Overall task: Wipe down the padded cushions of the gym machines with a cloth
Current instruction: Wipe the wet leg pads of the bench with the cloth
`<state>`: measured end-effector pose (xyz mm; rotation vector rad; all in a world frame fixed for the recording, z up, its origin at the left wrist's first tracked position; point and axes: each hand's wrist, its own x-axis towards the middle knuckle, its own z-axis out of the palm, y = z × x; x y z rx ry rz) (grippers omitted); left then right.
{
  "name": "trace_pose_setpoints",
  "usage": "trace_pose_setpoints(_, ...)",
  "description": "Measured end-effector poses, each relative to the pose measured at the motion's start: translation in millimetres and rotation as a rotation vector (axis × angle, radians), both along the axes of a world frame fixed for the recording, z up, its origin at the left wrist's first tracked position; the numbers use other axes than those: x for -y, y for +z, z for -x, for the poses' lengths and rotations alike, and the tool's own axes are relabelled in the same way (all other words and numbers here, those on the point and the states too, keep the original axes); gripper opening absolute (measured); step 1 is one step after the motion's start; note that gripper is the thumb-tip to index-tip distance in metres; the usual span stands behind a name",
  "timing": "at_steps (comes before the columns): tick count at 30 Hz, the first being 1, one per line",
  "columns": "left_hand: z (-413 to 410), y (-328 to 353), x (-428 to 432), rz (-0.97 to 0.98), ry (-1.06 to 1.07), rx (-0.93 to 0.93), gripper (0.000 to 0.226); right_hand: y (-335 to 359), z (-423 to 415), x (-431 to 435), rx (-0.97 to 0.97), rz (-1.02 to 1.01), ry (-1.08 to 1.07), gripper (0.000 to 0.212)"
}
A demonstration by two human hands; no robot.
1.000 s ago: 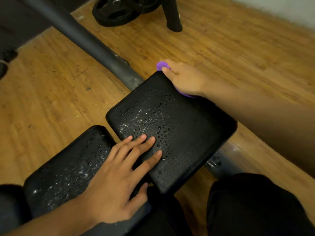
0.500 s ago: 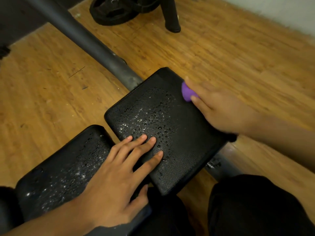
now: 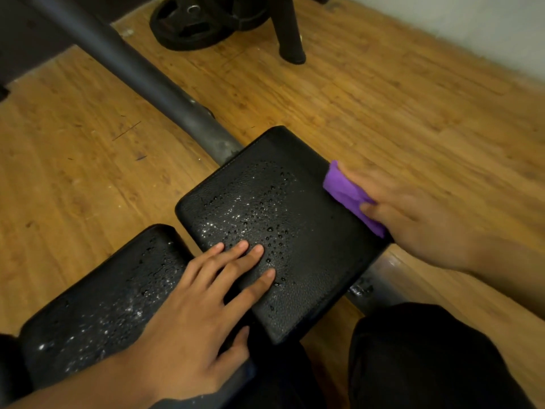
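At the right edge of the front cushion (image 3: 298, 237), purple cloth (image 3: 349, 197), pinched between thumb and fingers of the right hand (image 3: 413, 215). Droplets (image 3: 253, 214) bead mid-pad, unwiped. Left hand (image 3: 200, 314) flat, fingers spread, bridging it and the rear cushion (image 3: 97, 296). Risks: cloth sits at the rim, may slip off; a hard sweep could push water onto the wooden floor (image 3: 413, 113); left fingers lie in the wet patch, blocking a full pass.
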<state>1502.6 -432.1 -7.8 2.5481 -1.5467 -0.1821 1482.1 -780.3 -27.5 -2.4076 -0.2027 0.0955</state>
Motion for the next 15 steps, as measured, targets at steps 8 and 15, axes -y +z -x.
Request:
trace_pose_setpoints(8, 0.6, 0.8, 0.7, 0.003, -0.009, 0.007, 0.078, -1.7, -131.6, -38.3, -0.009, 0.037, 0.028, 0.059)
trace_pose_setpoints(15, 0.4, 3.0, 1.0, -0.008, -0.010, -0.002, 0.077, -4.4, -143.5, -42.3, -0.024, 0.003, 0.014, 0.058)
